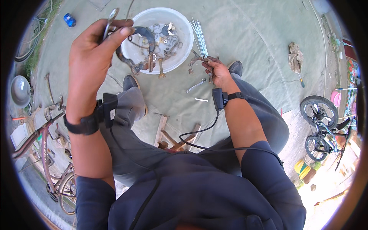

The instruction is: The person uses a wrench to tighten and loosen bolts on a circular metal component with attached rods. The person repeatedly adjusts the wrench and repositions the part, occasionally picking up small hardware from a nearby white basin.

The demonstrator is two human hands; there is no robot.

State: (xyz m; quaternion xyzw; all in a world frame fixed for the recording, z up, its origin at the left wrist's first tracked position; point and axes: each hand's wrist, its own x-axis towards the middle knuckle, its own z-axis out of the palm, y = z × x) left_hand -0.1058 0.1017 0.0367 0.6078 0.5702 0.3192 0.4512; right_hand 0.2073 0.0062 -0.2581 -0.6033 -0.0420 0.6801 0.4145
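My left hand (91,48) is raised beside the white plastic basin (188,28). Its thumb and fingers pinch a curved metal part, which looks like a bicycle brake caliper, with a silver end (110,23) and thin wire. The dark curved arm (150,38) hangs over the basin. My right hand (219,73), lower and right of the basin, has its fingers closed on a small rusty metal piece (196,58) with a forked end. Below that hand lie a silver wrench (196,86) and a short silver rod (201,100). Small rings and washers (174,41) lie in the basin.
Thin metal spokes (199,36) lie beside the basin on a green ground sheet (260,57). Between my knees is a wooden frame (161,128). A bicycle (45,153) stands left, another (318,115) right. A blue can (69,20) and a rag (295,57) lie farther off.
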